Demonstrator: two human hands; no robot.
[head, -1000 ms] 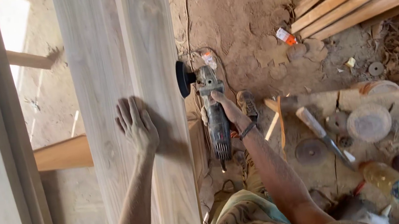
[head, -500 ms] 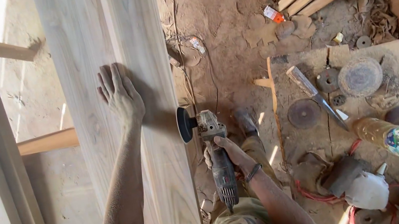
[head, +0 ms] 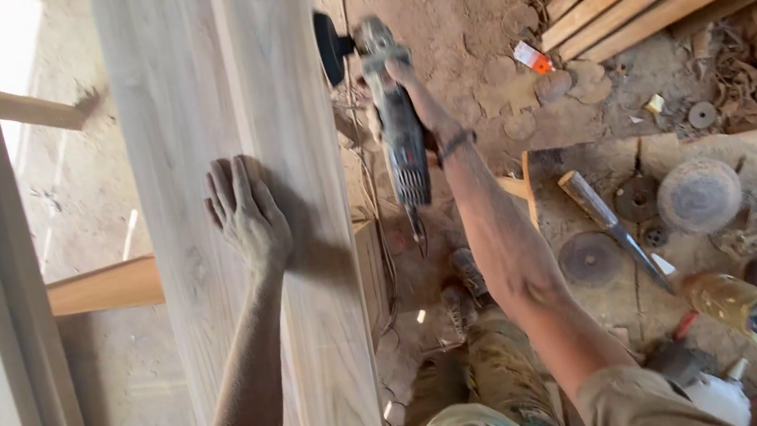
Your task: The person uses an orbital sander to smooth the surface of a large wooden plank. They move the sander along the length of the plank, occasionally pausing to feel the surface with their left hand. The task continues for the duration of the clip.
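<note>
My left hand (head: 247,213) lies flat, fingers spread, on the pale board (head: 217,87); my right hand (head: 406,77) grips the grinder (head: 391,110), its black disc at the board's edge.

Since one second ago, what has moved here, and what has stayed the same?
The right hand ran the angle grinder along the right edge of the pale wooden board: first back toward the person, then far forward, away from the body. Its grip on the grinder did not change. The left hand stayed flat on the board's face.
</note>
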